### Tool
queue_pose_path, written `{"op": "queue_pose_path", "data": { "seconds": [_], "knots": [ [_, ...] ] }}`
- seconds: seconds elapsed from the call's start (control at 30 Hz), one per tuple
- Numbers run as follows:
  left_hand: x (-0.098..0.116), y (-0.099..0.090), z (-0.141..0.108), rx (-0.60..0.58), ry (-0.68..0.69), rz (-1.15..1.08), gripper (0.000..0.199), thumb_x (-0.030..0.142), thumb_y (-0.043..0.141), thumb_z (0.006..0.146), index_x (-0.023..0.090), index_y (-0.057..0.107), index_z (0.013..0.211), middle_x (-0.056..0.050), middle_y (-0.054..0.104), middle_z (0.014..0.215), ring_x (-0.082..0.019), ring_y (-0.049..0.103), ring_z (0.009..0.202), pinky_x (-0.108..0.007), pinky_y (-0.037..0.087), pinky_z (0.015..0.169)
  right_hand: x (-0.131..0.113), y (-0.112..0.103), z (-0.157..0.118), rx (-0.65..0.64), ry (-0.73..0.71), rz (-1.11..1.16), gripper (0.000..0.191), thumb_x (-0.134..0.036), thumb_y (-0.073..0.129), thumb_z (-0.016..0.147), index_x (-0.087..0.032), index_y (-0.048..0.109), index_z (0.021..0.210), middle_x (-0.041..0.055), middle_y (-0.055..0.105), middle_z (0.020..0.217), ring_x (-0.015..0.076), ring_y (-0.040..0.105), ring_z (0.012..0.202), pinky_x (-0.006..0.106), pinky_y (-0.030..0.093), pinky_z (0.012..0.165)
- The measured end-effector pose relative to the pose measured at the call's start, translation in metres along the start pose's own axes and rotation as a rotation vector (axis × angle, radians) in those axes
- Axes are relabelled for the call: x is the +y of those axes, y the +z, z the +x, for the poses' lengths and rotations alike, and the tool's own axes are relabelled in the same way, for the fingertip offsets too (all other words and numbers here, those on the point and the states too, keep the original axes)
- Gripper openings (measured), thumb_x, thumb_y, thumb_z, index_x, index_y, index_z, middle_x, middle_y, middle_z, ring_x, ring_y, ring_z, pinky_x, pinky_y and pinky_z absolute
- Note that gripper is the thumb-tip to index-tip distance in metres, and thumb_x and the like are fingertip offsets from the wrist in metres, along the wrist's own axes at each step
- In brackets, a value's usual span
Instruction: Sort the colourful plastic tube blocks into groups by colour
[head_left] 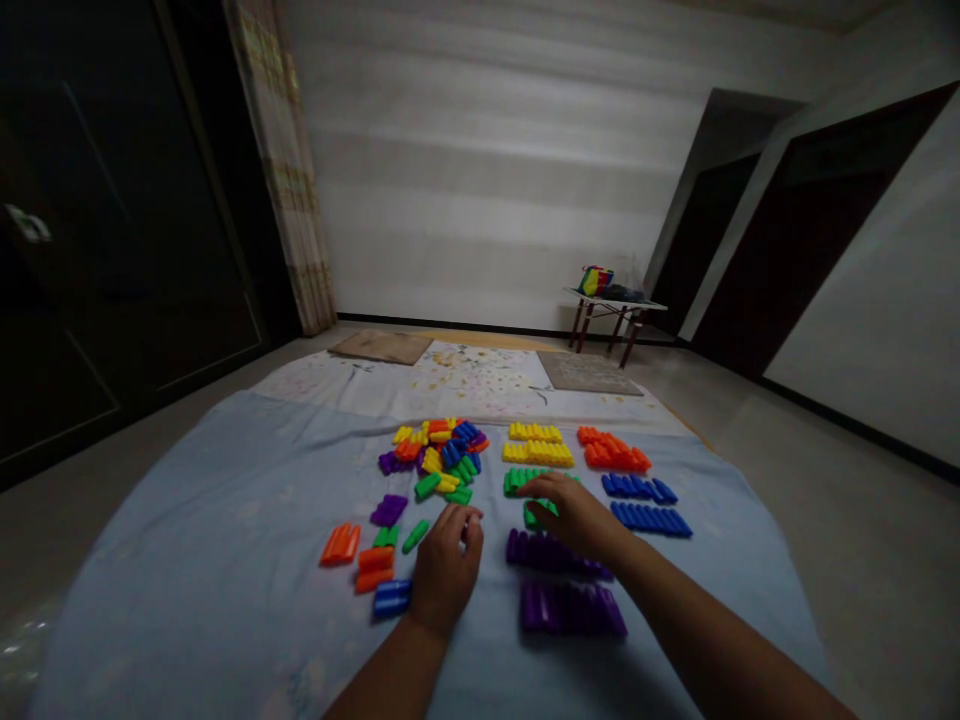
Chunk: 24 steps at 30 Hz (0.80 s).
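Observation:
My right hand is over the green pieces on the right, its thumb and fingers curved around a short green group. My left hand rests curled on the cloth, beside a single green piece and a blue group; whatever its fingers hold is hidden. A mixed pile of coloured pieces lies beyond it. Purple rows lie nearest me on the right, with yellow rows farther away. Orange rows and blue rows lie at the far right.
Small orange groups and a purple group lie left of my left hand. A light blue cloth covers the round surface. Two flat boards lie at its far side. A small table with a colourful bag stands by the wall.

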<state>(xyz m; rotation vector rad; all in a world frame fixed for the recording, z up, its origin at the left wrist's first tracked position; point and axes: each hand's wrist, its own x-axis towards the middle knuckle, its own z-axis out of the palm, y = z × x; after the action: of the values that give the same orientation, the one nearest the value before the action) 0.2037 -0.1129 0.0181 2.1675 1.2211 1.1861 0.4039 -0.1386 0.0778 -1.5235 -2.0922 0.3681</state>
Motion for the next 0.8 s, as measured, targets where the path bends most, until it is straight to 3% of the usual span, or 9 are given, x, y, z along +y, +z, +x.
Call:
{"op": "queue_pose_path", "data": {
  "seconds": [0.13, 0.23, 0.33, 0.43, 0.57, 0.8],
  "knots": [
    [-0.003, -0.001, 0.000, 0.039, 0.019, 0.003, 0.025, 0.027, 0.034, 0.087, 0.019, 0.057, 0.084, -0.005, 0.061, 0.083, -0.016, 0.058, 0.082, -0.029, 0.046, 0.075, -0.017, 0.006, -0.008, 0.041, -0.002, -0.011, 0.024, -0.025, 0.049, 0.083, -0.024, 0.066, 0.099, 0.0062, 0.066, 0.098, 0.0200, 0.059, 0.093, 0.034, 0.045, 0.085],
    [-0.002, -0.003, -0.001, 0.018, 0.024, 0.025, 0.026, 0.027, 0.033, 0.088, 0.018, 0.057, 0.085, -0.005, 0.061, 0.084, -0.016, 0.058, 0.083, -0.029, 0.045, 0.076, -0.015, 0.005, -0.020, 0.146, -0.022, 0.009, 0.022, -0.024, 0.049, 0.083, -0.024, 0.066, 0.097, 0.0052, 0.067, 0.096, 0.0186, 0.060, 0.091, 0.032, 0.046, 0.082],
    [0.002, -0.004, -0.001, -0.016, 0.048, 0.051, 0.027, 0.027, 0.032, 0.088, 0.018, 0.057, 0.085, -0.006, 0.061, 0.084, -0.015, 0.059, 0.082, -0.029, 0.045, 0.076, 0.003, -0.001, -0.034, 0.307, 0.036, 0.020, 0.022, -0.025, 0.047, 0.083, -0.022, 0.066, 0.093, 0.0051, 0.068, 0.090, 0.0178, 0.062, 0.083, 0.029, 0.049, 0.074],
    [0.003, -0.004, 0.000, -0.049, 0.078, 0.081, 0.027, 0.029, 0.033, 0.088, 0.018, 0.057, 0.085, -0.005, 0.062, 0.084, -0.016, 0.059, 0.081, -0.030, 0.045, 0.075, 0.032, -0.009, -0.049, 0.475, 0.187, 0.004, 0.024, -0.028, 0.046, 0.083, -0.020, 0.067, 0.090, 0.0061, 0.069, 0.087, 0.0178, 0.062, 0.073, 0.029, 0.049, 0.065],
    [0.003, -0.001, 0.000, -0.095, 0.119, 0.126, 0.026, 0.030, 0.033, 0.088, 0.019, 0.057, 0.087, -0.005, 0.062, 0.085, -0.016, 0.059, 0.083, -0.029, 0.045, 0.076, 0.067, -0.010, -0.069, 0.639, 0.332, -0.007, 0.029, -0.032, 0.043, 0.083, -0.017, 0.066, 0.092, 0.0080, 0.069, 0.093, 0.0188, 0.062, 0.075, 0.031, 0.049, 0.067],
    [0.020, 0.000, -0.004, -0.183, 0.201, 0.224, 0.028, 0.026, 0.032, 0.087, 0.019, 0.059, 0.087, -0.005, 0.063, 0.085, -0.015, 0.060, 0.081, -0.027, 0.046, 0.074, 0.090, 0.008, -0.084, 0.654, 0.348, 0.037, 0.030, -0.036, 0.044, 0.081, -0.018, 0.066, 0.092, 0.0091, 0.069, 0.092, 0.0217, 0.062, 0.080, 0.034, 0.049, 0.070]
  ]
}}
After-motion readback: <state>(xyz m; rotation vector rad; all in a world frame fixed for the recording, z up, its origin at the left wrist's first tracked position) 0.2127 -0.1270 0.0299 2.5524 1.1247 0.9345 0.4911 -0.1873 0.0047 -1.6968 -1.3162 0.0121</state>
